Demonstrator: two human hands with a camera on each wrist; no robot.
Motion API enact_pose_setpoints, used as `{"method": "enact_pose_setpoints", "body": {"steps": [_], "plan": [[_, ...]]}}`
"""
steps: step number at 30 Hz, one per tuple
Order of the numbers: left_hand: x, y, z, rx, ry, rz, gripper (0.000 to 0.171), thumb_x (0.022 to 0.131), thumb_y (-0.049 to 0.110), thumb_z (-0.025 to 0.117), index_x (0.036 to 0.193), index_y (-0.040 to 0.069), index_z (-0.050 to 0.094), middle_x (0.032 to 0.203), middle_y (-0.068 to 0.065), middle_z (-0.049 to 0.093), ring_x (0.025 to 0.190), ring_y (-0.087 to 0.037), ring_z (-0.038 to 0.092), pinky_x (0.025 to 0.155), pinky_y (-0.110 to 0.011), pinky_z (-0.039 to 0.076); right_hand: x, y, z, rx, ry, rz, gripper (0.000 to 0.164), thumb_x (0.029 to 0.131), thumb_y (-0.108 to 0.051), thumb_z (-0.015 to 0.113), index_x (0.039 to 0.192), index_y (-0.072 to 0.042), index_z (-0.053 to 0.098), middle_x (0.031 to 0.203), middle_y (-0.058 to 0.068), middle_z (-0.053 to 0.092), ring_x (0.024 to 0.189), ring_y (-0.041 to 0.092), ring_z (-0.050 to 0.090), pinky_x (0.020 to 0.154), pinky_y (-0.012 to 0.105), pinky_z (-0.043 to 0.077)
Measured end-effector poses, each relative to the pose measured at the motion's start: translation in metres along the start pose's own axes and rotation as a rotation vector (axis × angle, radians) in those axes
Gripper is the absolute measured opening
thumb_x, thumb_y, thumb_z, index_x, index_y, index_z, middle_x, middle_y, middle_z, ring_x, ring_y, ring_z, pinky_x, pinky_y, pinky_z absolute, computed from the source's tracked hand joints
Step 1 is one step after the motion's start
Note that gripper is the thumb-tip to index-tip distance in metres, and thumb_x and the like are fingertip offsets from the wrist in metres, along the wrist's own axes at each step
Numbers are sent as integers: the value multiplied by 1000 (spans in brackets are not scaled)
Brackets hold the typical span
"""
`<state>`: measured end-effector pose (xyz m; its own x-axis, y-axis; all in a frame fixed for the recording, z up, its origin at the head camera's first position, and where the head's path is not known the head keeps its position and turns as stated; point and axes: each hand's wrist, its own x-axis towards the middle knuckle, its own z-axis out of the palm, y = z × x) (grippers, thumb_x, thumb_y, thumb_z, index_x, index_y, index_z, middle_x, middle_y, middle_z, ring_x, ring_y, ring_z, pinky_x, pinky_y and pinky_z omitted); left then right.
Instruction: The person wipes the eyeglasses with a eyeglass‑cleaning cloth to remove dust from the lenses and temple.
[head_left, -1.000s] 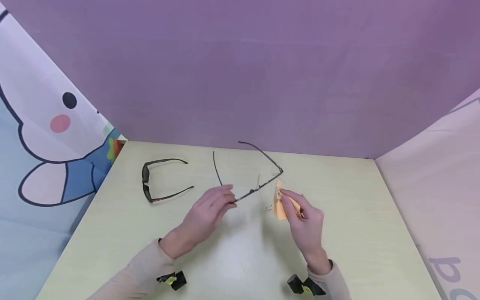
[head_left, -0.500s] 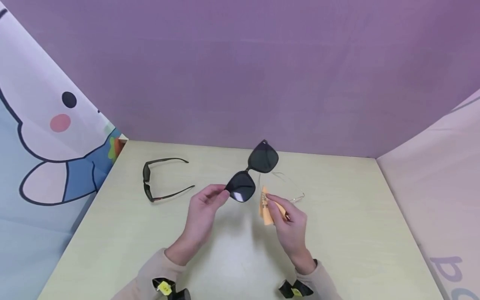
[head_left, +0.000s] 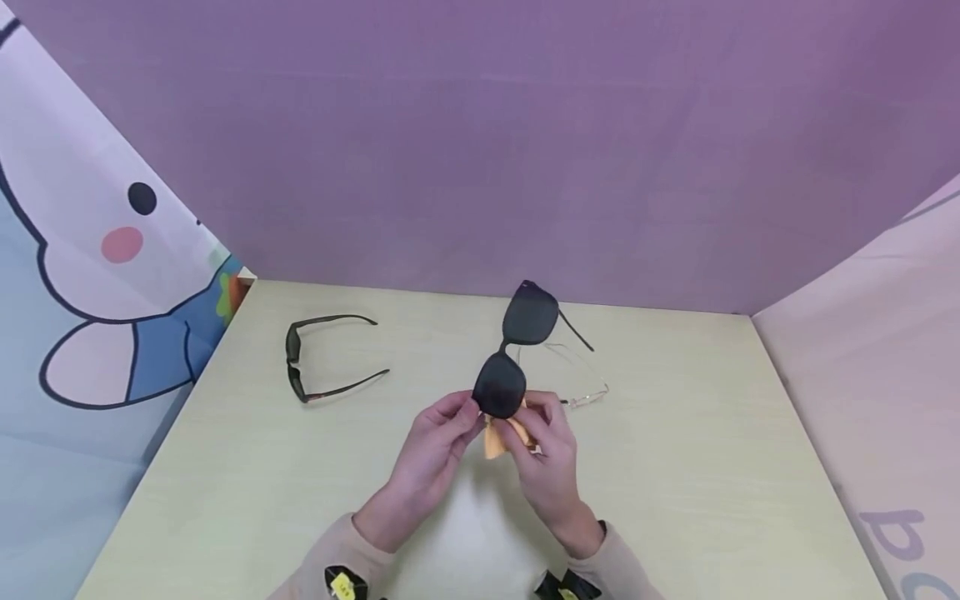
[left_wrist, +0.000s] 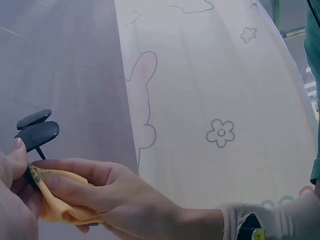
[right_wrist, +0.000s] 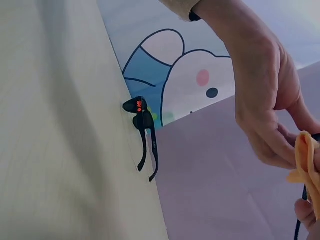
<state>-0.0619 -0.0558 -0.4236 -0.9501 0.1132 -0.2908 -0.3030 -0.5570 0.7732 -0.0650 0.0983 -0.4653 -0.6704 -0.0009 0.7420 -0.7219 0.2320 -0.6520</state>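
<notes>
Dark-lensed sunglasses (head_left: 530, 315) are held up over the table, tilted, with one temple showing behind at the right. My left hand (head_left: 427, 454) pinches their near end between thumb and fingers. An orange cloth (head_left: 495, 440) with small print is pinched in my right hand (head_left: 551, 467), right at the edge of the near lens. In the left wrist view the cloth (left_wrist: 65, 197) is bunched between the two hands, below the sunglasses (left_wrist: 39, 132). Part of the cloth is hidden behind the lens and fingers.
Another pair of black sunglasses (head_left: 294, 367) lies unfolded on the table (head_left: 697, 467) at the left, temples pointing right. Thin wire-rimmed glasses (head_left: 592, 397) lie behind my right hand, partly hidden. A purple backdrop (head_left: 480, 167) rises behind the table's far edge.
The sunglasses have turned so their lenses face the head camera, and have shifted slightly right. My right hand has come left with the cloth, up to the near lens.
</notes>
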Motion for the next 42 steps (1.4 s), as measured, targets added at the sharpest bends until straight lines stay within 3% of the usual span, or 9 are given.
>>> {"method": "enact_pose_setpoints", "body": {"steps": [3, 9, 14, 19, 22, 27, 34, 39, 42], "plan": [[-1, -2, -1, 16, -15, -9, 22, 103, 4, 59, 92, 15, 74, 105, 0, 70, 99, -10, 69, 99, -26, 56, 1, 3, 1, -23, 26, -45, 25, 98, -20, 71, 103, 3, 77, 109, 19, 60, 76, 18, 52, 59, 18, 45], [-3, -2, -4, -28, -51, -8, 25, 106, 5, 54, 91, 15, 72, 108, 0, 69, 102, -9, 69, 105, -28, 54, 7, 18, -9, -190, -25, -196, 24, 101, -20, 67, 104, 3, 77, 102, 15, 71, 85, 26, 64, 74, 25, 56], [-3, 0, -9, -56, -48, 22, 26, 106, 7, 54, 85, 15, 68, 105, -1, 71, 101, -9, 69, 106, -31, 54, 11, 32, -26, -346, -38, -223, 24, 103, -22, 64, 105, -2, 78, 102, 12, 74, 84, 27, 65, 70, 28, 53], [-3, -5, -9, -40, -64, 9, 26, 106, 7, 54, 85, 15, 67, 104, 0, 73, 102, -10, 70, 106, -30, 54, 10, 28, -22, -285, -89, -235, 25, 104, -21, 63, 105, 0, 76, 102, 13, 73, 87, 28, 66, 79, 25, 57], [-3, -9, -7, -42, -51, -2, 23, 107, 6, 51, 94, 12, 70, 108, -2, 71, 103, -11, 69, 104, -28, 55, 10, 16, -12, -223, -109, -257, 24, 104, -18, 63, 105, 3, 74, 100, 14, 71, 84, 26, 67, 74, 20, 58], [-4, -6, -9, -42, -69, 36, 22, 106, 7, 53, 94, 13, 70, 109, -2, 72, 102, -10, 70, 103, -28, 55, 14, 16, -14, -293, -143, -292, 23, 105, -18, 61, 107, 0, 74, 99, 11, 70, 81, 24, 68, 69, 28, 58], [-3, 2, -18, -30, -72, 108, 24, 104, 8, 60, 81, 15, 63, 101, -1, 75, 100, -10, 71, 100, -28, 57, 14, 34, -35, -482, -240, -207, 31, 110, -28, 51, 111, -6, 73, 105, 7, 72, 90, 25, 69, 72, 38, 58], [-1, -2, -18, 3, -54, 85, 21, 105, 8, 58, 87, 14, 68, 100, 0, 75, 96, -9, 71, 99, -26, 57, 11, 26, -26, -375, -306, -151, 30, 110, -28, 50, 114, -7, 71, 109, 6, 72, 96, 24, 70, 82, 38, 59], [-1, -4, -16, 22, -66, 74, 20, 106, 9, 56, 92, 15, 70, 100, 2, 74, 95, -9, 70, 99, -25, 57, 10, 19, -18, -327, -307, -161, 26, 109, -25, 53, 114, -6, 70, 107, 5, 72, 91, 21, 70, 77, 35, 58]]}}
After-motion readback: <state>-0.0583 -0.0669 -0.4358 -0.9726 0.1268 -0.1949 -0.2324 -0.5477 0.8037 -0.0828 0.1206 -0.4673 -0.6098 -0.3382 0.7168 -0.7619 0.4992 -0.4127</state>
